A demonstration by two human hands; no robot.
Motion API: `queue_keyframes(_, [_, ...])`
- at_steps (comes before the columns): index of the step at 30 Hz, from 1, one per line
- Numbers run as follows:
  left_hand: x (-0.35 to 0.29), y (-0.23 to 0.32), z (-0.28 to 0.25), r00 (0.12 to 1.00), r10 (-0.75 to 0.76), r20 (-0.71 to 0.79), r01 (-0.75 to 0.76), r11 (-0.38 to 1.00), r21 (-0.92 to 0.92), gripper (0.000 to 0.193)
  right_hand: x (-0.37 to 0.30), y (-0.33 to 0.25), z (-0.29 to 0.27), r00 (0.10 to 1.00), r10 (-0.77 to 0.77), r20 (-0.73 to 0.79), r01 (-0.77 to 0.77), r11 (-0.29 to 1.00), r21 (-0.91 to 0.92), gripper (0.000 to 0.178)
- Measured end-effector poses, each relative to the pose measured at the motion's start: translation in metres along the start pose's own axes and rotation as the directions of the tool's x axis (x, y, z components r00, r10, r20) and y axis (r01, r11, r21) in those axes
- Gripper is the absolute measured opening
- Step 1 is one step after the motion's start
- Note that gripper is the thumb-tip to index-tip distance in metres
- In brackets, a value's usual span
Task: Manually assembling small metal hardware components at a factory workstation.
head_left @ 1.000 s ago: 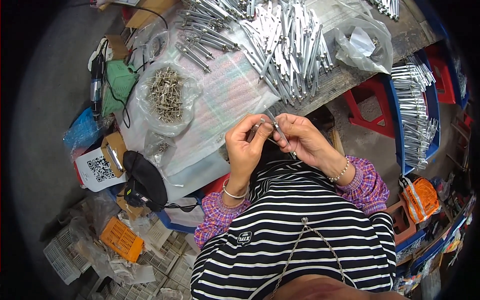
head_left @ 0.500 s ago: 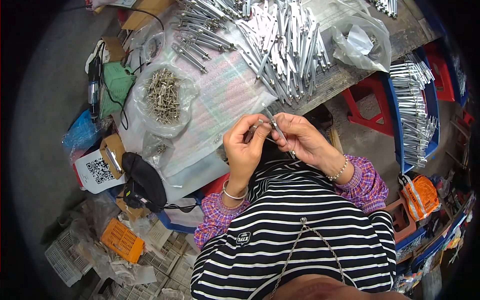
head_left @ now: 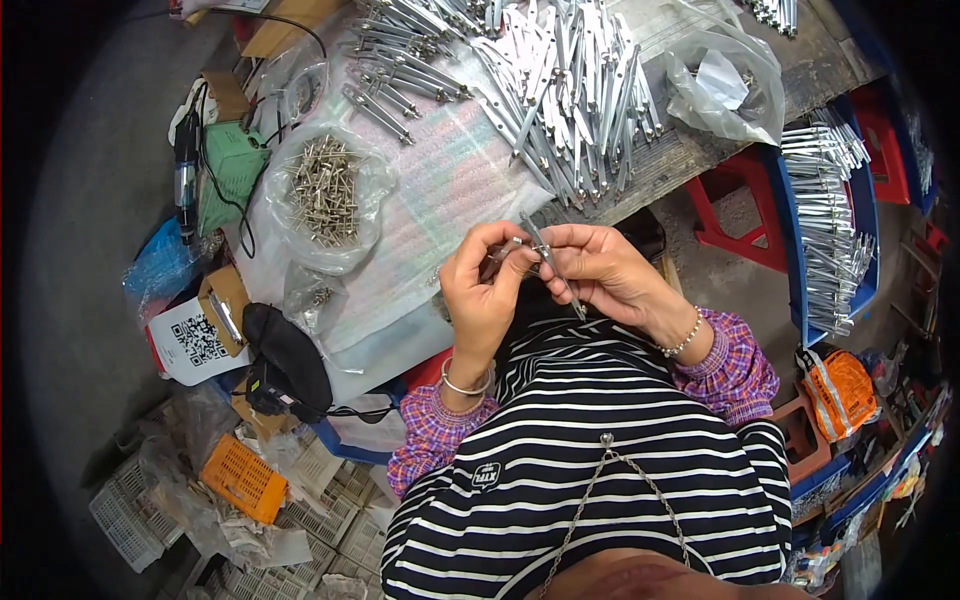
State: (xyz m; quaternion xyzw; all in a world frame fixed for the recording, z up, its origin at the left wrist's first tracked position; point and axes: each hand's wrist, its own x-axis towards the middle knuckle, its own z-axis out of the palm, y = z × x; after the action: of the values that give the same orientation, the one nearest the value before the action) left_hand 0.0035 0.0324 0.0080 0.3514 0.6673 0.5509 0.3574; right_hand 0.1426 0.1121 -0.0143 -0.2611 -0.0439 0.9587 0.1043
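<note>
My right hand (head_left: 612, 277) grips a slim grey metal bar (head_left: 533, 234) between thumb and fingers, and the bar slants across in front of me. My left hand (head_left: 480, 300) is closed, thumb against forefinger, with a small shiny metal piece (head_left: 516, 241) showing at its fingertips. That piece is beside the bar's middle; whether the two touch is hard to tell. More metal seems tucked in the left fingers, mostly hidden. Beyond my hands, a heap of similar metal bars (head_left: 565, 95) lies on the table, and a clear bag of metal pins (head_left: 325, 190) stands open at the left.
Pink-and-white padded sheeting (head_left: 440, 190) covers the table. A second plastic bag (head_left: 725, 90) sits at the back right. Blue bins of metal bars (head_left: 820, 230) and a red stool (head_left: 740, 210) are to the right. A corded power screwdriver (head_left: 186, 175) is at far left.
Both hands have shifted slightly; the left moved a little left and the bar tilts differently, its top end nearer the left fingertips. Both hands keep their hold.
</note>
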Motion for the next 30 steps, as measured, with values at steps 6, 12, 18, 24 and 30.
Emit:
queue_keyframes(6, [0.000, 0.004, -0.002, 0.996, -0.077, 0.034, 0.079, 0.996, -0.049, 0.014, -0.001, -0.003, 0.003, 0.999, -0.007, -0.050, -0.001, 0.989, -0.150, 0.023])
queue_keyframes(12, [0.002, 0.003, -0.006, 0.997, -0.077, 0.025, 0.079, 0.995, -0.066, 0.012, 0.000, -0.001, -0.004, 0.999, -0.018, 0.040, 0.024, 0.985, -0.170, 0.021])
queue_keyframes(18, [0.002, 0.014, -0.013, 0.996, -0.089, 0.010, 0.089, 0.966, -0.241, 0.012, 0.001, -0.002, -0.007, 0.996, -0.077, 0.035, 0.082, 0.983, -0.162, 0.024])
queue_keyframes(24, [0.005, 0.014, -0.007, 0.996, 0.087, 0.037, -0.078, 0.978, -0.195, 0.010, 0.000, -0.001, -0.008, 0.990, -0.101, 0.094, 0.111, 0.988, -0.108, 0.029])
queue_keyframes(30, [0.004, 0.015, 0.005, 0.987, 0.142, 0.072, -0.135, 0.987, -0.092, 0.009, 0.001, -0.001, -0.008, 0.987, -0.100, 0.126, 0.105, 0.994, -0.031, 0.032])
